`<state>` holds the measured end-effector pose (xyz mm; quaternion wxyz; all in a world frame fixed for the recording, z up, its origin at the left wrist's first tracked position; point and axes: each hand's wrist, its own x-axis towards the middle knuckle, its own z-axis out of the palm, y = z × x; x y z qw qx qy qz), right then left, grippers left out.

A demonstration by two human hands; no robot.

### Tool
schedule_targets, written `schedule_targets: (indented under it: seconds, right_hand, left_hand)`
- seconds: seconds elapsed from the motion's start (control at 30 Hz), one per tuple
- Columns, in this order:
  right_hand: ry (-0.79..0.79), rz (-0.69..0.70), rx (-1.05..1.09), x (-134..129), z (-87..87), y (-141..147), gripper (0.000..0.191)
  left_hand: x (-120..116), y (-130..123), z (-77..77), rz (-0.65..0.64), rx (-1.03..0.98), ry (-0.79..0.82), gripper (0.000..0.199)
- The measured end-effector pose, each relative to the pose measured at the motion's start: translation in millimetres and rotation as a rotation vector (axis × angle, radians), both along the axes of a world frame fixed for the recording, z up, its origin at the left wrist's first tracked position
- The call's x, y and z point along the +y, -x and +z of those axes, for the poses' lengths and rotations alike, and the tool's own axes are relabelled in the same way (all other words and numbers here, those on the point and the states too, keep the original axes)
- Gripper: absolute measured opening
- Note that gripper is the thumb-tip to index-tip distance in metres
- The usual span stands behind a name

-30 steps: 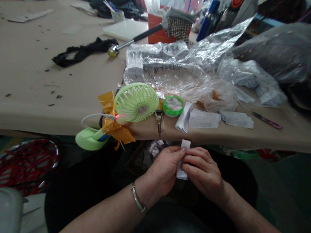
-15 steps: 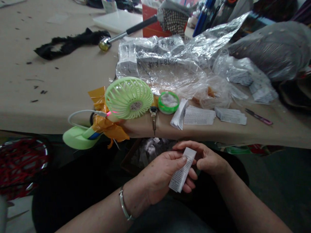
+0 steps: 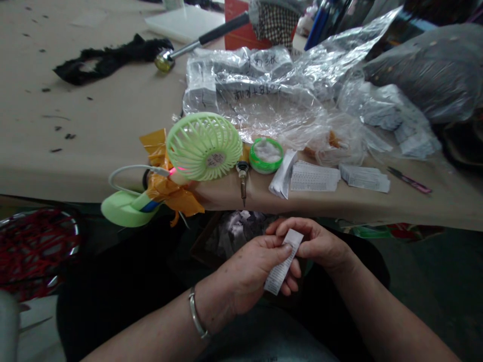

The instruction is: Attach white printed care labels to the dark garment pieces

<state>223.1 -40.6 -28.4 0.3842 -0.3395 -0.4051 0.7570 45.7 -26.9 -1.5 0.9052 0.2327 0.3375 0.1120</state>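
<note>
A narrow stack of printed paper labels (image 3: 282,266) lies in my left hand (image 3: 260,266), with the thumb pressed on top and the fingers curled beneath. My right hand (image 3: 320,241) is at the upper end of the labels, its thumb and index finger closed together at their edge; whether a label is between them is too small to tell. On the table edge in front lie a folded label bundle (image 3: 283,174), a fanned label stack (image 3: 315,177) and another label stack (image 3: 365,178). A green round tub (image 3: 266,155) with white filling stands beside them.
A green fan (image 3: 204,146) is taped at the table edge (image 3: 75,176), beside a soldering-iron-like tool (image 3: 243,183). Behind are clear plastic bags (image 3: 264,100). Pink-handled tweezers or a cutter (image 3: 409,180) lie right. A box of scraps (image 3: 236,231) sits below.
My right thumb has closed toward the index finger at the labels' upper end. The stack in my left hand looks narrower. The view has shifted slightly.
</note>
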Motion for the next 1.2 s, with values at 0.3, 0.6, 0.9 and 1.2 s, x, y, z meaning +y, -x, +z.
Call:
schedule_targets:
  seconds: [0.3,0.6,0.9,1.2]
  right_hand:
    - [-0.691,-0.331,-1.000,-20.6,23.9,16.0,0.038]
    - [-0.501,-0.411,-0.888,-17.1,23.2,31.2,0.026]
    - [-0.195,-0.448,-0.638,-2.0,19.0,53.6,0.013]
    - [-0.206,-0.394,-0.496,14.9,26.5,72.1,0.013]
  left_hand:
    - [4.3,6.0,0.0,0.111,-0.005,-0.054,0.021]
    - [3.7,13.9,-0.1,0.155,0.012,-0.073,0.022]
    - [2.8,27.2,0.1,0.219,0.094,-0.140,0.020]
    - [13.6,41.5,6.1,0.331,0.295,-0.577,0.016]
